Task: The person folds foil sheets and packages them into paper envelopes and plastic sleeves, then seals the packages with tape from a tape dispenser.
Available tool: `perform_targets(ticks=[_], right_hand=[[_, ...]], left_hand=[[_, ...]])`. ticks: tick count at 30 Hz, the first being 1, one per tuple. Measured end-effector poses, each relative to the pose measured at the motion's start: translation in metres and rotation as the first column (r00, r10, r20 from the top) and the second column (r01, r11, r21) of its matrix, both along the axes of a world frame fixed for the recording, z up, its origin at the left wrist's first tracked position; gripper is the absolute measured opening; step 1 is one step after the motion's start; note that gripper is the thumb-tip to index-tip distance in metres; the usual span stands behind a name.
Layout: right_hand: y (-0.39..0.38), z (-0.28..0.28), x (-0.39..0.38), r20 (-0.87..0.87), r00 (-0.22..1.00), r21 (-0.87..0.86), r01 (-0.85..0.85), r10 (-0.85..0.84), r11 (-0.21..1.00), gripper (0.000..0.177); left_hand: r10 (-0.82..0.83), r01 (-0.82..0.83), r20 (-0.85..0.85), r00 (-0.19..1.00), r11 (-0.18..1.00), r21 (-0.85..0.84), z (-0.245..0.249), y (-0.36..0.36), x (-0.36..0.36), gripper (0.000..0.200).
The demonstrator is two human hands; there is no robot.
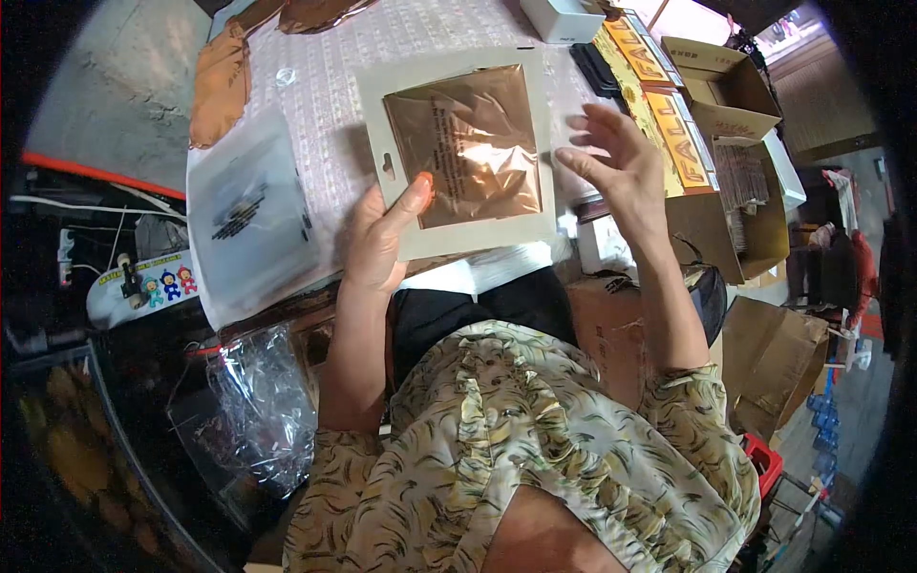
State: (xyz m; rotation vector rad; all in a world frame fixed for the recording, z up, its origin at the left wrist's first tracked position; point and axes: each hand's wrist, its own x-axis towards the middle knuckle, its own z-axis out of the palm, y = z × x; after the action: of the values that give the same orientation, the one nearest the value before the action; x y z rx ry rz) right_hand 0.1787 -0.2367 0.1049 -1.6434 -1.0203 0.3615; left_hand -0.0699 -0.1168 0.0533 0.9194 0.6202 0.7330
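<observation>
My left hand grips the lower left edge of a pale card with a hang hole, its thumb lying on top. On the pale card rests a shiny copper-coloured foil packet in clear plastic with small dark print. To the right of the card, my right hand is raised with fingers apart and holds nothing. A frosted plastic sleeve lies on the table left of my left hand. Further up at the left are more copper-coloured foil pieces.
The table has a patterned cloth. Orange "FALL" boxes, a black item and a white box stand at the right. An open carton holds stacked cards. Crumpled clear plastic hangs below left, near a skateboard.
</observation>
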Motion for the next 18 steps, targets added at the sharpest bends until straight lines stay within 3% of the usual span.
perform_targets(ticks=[1,3,4,6,7,8,10,16,18], right_hand=[[0.001,-0.002,0.003,0.001,1.0,0.0,0.005,-0.005,1.0,0.051],[0.002,-0.008,0.007,-0.305,0.941,-0.026,-0.161,0.145,0.987,0.051],[0.001,-0.009,0.01,-0.304,0.942,-0.027,-0.158,0.143,0.987,0.051],[-0.002,-0.009,0.016,-0.662,0.72,-0.099,-0.357,0.206,0.929,0.043],[-0.004,-0.006,0.013,-0.689,0.685,-0.065,-0.381,0.235,0.922,0.03],[-0.004,-0.008,0.013,-0.69,0.686,-0.068,-0.38,0.232,0.922,0.03],[-0.003,-0.011,0.014,-0.785,0.563,-0.009,-0.427,0.258,0.904,0.022],[-0.006,-0.02,0.015,-0.759,0.594,0.007,-0.403,0.267,0.915,0.019],[-0.006,-0.015,0.015,-0.746,0.627,-0.069,-0.408,0.225,0.91,0.018]], left_hand=[[-0.009,0.01,0.021,1.0,1.0,-0.028,-0.003,0.0,0.0,0.032],[-0.02,0.023,0.045,0.999,0.998,-0.056,-0.006,-0.001,-0.001,0.033],[-0.022,0.025,0.061,0.998,0.999,-0.048,-0.006,-0.002,-0.002,0.033],[-0.022,0.026,0.079,0.997,0.999,-0.043,-0.009,-0.002,-0.003,0.034],[-0.038,0.042,0.086,0.996,0.998,-0.045,-0.011,-0.003,-0.004,0.033],[-0.055,0.06,0.091,0.994,0.997,-0.047,-0.013,-0.003,-0.004,0.032],[-0.065,0.07,0.086,0.994,0.996,-0.051,-0.006,-0.008,-0.002,0.032],[-0.083,0.094,0.127,0.988,0.992,-0.085,-0.011,-0.011,-0.003,0.032],[-0.102,0.106,0.068,0.992,0.993,-0.057,-0.016,-0.012,-0.001,0.035]])
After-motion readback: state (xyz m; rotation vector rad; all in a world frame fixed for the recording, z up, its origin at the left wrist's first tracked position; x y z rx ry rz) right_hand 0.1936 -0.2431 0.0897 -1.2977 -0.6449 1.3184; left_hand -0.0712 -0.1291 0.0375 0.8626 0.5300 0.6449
